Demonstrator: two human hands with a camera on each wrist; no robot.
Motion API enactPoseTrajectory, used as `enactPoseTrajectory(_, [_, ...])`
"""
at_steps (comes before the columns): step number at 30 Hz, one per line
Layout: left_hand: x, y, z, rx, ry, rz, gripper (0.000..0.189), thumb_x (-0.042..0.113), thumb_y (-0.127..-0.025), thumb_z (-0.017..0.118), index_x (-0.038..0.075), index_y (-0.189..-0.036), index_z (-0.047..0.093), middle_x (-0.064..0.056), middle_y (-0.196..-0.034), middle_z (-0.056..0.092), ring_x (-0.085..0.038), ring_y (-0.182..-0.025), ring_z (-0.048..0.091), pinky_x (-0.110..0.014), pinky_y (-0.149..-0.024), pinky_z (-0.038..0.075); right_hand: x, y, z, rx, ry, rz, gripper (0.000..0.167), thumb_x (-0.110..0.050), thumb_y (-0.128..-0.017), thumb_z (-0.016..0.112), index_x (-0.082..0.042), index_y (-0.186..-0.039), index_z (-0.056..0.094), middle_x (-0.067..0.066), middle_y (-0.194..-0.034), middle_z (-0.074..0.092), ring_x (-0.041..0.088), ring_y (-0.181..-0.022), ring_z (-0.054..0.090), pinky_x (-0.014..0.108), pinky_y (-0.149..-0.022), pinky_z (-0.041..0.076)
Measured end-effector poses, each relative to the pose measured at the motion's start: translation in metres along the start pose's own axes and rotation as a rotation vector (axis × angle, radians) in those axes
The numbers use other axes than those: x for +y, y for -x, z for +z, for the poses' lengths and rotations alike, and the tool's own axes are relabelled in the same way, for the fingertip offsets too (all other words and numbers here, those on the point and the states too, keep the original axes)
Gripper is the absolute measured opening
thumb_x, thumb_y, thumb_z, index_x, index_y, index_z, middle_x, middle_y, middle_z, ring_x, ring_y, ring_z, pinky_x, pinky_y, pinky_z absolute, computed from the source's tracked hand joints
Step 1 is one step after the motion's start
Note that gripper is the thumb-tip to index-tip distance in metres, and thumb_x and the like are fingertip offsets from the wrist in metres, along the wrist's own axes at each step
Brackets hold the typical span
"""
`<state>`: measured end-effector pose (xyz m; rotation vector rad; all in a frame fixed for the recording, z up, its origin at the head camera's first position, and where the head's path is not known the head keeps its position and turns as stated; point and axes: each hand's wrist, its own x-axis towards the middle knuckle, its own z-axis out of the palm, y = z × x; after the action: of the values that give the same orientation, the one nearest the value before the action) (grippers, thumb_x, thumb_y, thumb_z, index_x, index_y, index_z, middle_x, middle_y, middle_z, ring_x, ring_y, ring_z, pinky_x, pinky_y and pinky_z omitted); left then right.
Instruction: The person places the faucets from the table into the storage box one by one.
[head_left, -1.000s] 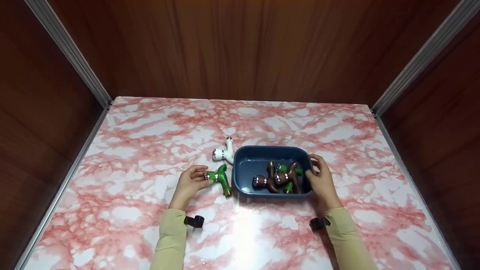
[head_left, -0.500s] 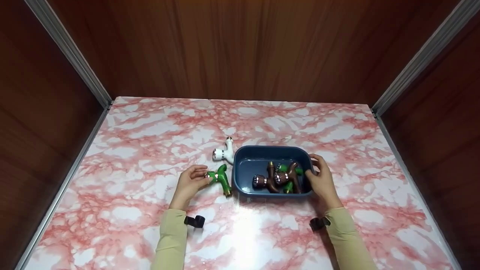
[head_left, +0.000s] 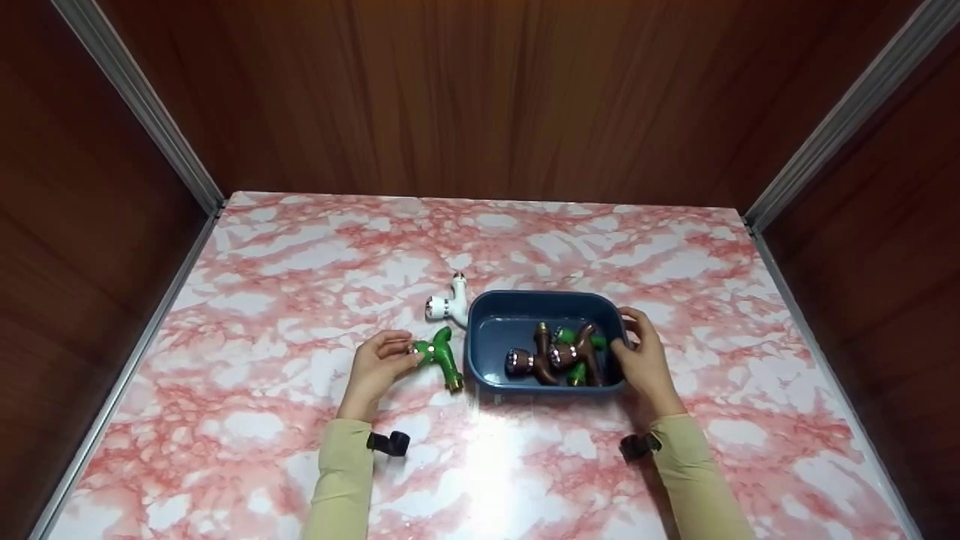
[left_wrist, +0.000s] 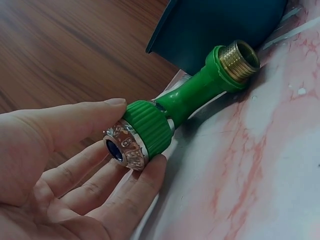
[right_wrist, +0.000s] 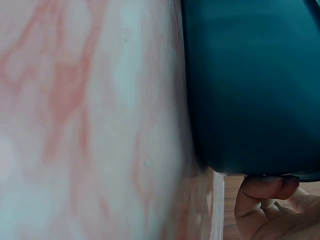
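Note:
My left hand (head_left: 377,367) pinches the ribbed knob of a green tap (head_left: 442,356) between thumb and fingertips. In the left wrist view, the tap's brass threaded end (left_wrist: 240,61) points away from the palm, close over the marbled surface. At the blue bin (head_left: 517,391), my right hand (head_left: 646,365) grips the right end wall, thumb at the rim and fingers outside. Two brown taps (head_left: 527,362) lie in the bin, partly covering green tap parts (head_left: 577,375). The right wrist view shows the curled fingers (right_wrist: 265,187) against the bin's outer wall.
A white tap (head_left: 448,307) lies against the bin's left side, behind the green one. The red-and-white marbled table (head_left: 300,270) is bordered by a brown wood-grain back panel (head_left: 480,105) and side panels with metal edge strips.
The green tap in my left hand has shifted very slightly left and toward the back. My right hand and the bin keep their place.

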<state>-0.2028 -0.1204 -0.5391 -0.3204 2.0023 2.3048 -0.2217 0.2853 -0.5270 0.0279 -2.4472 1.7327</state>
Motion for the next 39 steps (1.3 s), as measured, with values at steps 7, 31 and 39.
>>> enactPoseTrajectory(7, [0.002,0.001,-0.001,-0.002,0.004,0.008,0.048,-0.009,-0.074,0.077,-0.01,-0.118,0.057,-0.023,-0.109,0.064,-0.021,-0.089,0.065,-0.026,-0.075,0.056,-0.023,0.006,-0.001,-0.021,-0.026,0.004,0.049,0.016,-0.086,0.047,0.006,-0.134,0.042,0.032,-0.123,0.05,0.045,-0.104,0.052,0.02,-0.067,0.044])
enactPoseTrajectory(31, [0.006,0.005,-0.002,0.004,-0.02,-0.02,0.047,-0.007,-0.075,0.076,-0.013,-0.118,0.057,-0.023,-0.109,0.063,-0.018,-0.087,0.065,-0.026,-0.076,0.056,-0.01,0.003,-0.001,-0.003,-0.038,0.007,0.048,0.015,-0.087,0.049,0.002,-0.133,0.045,0.027,-0.124,0.051,0.038,-0.108,0.052,0.019,-0.069,0.044])
enactPoseTrajectory(39, [0.003,0.005,-0.002,0.02,-0.038,-0.033,0.047,-0.002,-0.075,0.079,-0.009,-0.117,0.06,-0.019,-0.107,0.065,-0.015,-0.083,0.065,-0.024,-0.074,0.056,-0.035,0.012,0.0,-0.022,-0.033,0.032,0.05,0.016,-0.085,0.048,0.007,-0.134,0.043,0.032,-0.125,0.049,0.045,-0.1,0.053,0.021,-0.067,0.042])
